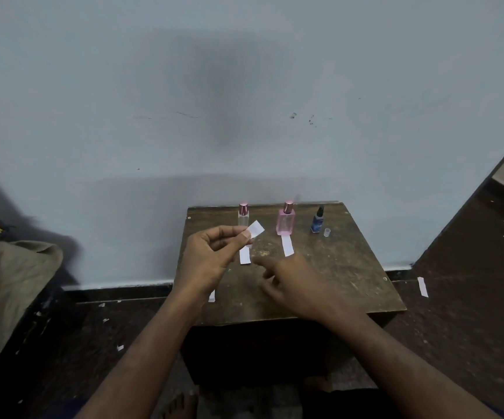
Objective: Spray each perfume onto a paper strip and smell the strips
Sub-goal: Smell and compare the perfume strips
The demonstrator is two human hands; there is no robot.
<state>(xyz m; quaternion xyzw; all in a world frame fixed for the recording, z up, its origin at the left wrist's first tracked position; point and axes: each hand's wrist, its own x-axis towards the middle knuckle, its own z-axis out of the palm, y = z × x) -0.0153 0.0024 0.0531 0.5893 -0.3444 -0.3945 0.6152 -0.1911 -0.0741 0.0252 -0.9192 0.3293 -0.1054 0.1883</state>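
right hand (287,282) hovers low over tabletop (350,267), fingers loose, holding nothing, blurred | left hand (211,255) pinches paper strip (256,228) raised, likely for spraying | strips (287,245) lie before capped bottles, apparently one per scent | blue spray bottle (317,220) far right, uncapped, label unreadable

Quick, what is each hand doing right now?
Left hand: pinching a paper strip between thumb and fingers.
Right hand: open, fingers loosely spread above the table, holding nothing.
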